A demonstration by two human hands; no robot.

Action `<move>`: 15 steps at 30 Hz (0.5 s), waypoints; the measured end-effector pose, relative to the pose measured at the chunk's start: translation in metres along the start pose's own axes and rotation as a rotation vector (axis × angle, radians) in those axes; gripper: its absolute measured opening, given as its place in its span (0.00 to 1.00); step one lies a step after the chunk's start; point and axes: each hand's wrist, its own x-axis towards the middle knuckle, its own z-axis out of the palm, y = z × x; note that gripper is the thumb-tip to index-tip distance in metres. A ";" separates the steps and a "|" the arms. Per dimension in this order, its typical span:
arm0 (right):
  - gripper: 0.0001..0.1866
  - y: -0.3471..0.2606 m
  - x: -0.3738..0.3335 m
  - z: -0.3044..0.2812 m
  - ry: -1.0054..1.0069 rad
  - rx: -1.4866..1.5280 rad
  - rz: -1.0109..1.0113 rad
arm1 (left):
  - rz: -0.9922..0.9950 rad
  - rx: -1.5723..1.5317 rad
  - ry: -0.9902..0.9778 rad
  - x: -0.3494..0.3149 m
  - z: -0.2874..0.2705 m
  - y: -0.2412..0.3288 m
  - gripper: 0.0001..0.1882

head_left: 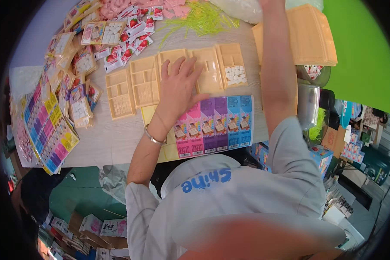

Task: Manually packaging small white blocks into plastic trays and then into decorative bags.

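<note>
Beige plastic trays (pixel 145 82) lie in a row on the pale tabletop (pixel 112 138), and the left hand (pixel 180 84) rests flat, fingers spread, across the middle ones. Beside that hand, the tray at the end of the row (pixel 232 65) holds small white cubes, while a strip of printed cards (pixel 214 123) running pink, purple and blue lies just below it, toward the person. Above the trays the right arm (pixel 277 65) stretches past a stack of beige trays (pixel 312 37), its hand out of the picture, so its state cannot be told.
</note>
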 end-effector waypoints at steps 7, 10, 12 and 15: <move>0.07 0.212 -0.172 -0.023 -0.027 -0.090 -0.262 | -0.008 0.015 0.026 -0.005 0.012 0.005 0.39; 0.07 0.238 -0.183 -0.035 0.010 -0.204 -0.395 | -0.024 0.028 0.070 -0.009 0.015 0.010 0.38; 0.07 0.246 -0.183 -0.047 -0.039 -0.269 -0.410 | -0.044 0.041 0.083 -0.012 0.018 0.013 0.38; 0.08 0.254 -0.182 -0.054 -0.069 -0.357 -0.455 | -0.061 0.019 0.082 -0.014 0.018 0.016 0.38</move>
